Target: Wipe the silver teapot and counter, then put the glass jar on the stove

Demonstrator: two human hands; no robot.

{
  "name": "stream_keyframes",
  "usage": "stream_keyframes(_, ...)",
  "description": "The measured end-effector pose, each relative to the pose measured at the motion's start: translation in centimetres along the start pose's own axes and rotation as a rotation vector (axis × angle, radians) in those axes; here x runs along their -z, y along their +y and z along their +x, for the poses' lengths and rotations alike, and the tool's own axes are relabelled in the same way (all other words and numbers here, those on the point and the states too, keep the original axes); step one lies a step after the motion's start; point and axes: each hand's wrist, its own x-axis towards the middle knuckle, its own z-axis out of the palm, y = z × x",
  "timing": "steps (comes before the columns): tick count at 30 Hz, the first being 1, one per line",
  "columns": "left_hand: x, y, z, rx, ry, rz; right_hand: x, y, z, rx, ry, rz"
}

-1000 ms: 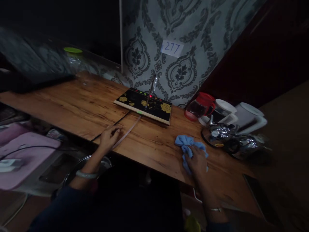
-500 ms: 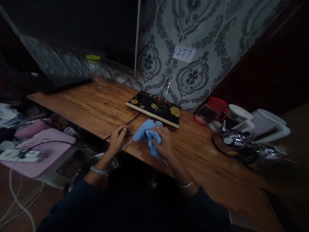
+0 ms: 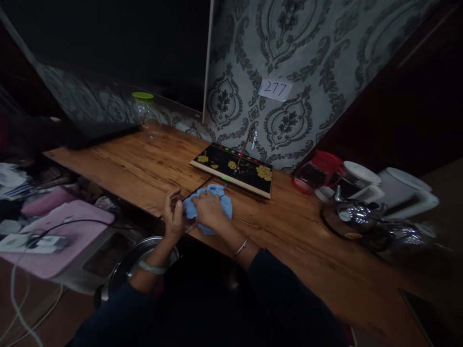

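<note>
A crumpled light-blue cloth (image 3: 227,206) lies on the wooden table (image 3: 152,164) near its front edge. My right hand (image 3: 208,208) presses down on it with bent fingers, gripping part of it. Just left of the cloth, my left hand (image 3: 172,217) is cupped at the table edge, thumb and fingers apart, and I see nothing held in it. Something clear and shiny shows between the two hands, too dim to make out. Beyond the cloth sits a black panel with gold flowers (image 3: 231,166), a red light lit on it. A dark cable runs from it toward my hands.
A lidded clear jar (image 3: 144,113) stands back left under a large dark screen (image 3: 119,48). To the right are a red jug (image 3: 316,171), white jugs (image 3: 407,188) and metal kettles (image 3: 356,214). Below left are a metal pot (image 3: 125,262) and a pink lid (image 3: 68,236) carrying a power strip.
My right hand has moved left with the cloth and now presses it flatter on the table beside my left hand. My left hand's fingers have gone from pinched to apart.
</note>
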Motion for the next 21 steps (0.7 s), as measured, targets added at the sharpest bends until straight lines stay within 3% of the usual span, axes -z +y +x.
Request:
stream_keyframes(7,0.4,-0.4,0.9,0.164,-0.089,-0.190,0.2,-0.6,-0.5,0.254,-0.005,0.058)
stream_keyframes(11,0.4,-1.0,1.6,0.244,-0.059,-0.342,0.5,-0.3,-0.9,0.297,-0.008,0.088)
stream_keyframes(14,0.8,-1.1,2.5,0.331,-0.103,-0.453,0.2,-1.0,-1.5,0.316,0.004,0.058)
stream_keyframes(18,1.9,-0.3,3.8,0.468,-0.187,-0.632,-0.3,-1.8,-2.4,0.411,0.038,0.099)
stream_keyframes(21,2.5,0.8,4.5,0.545,-0.221,-0.660,0.1,-1.1,-3.2,0.504,0.081,0.264)
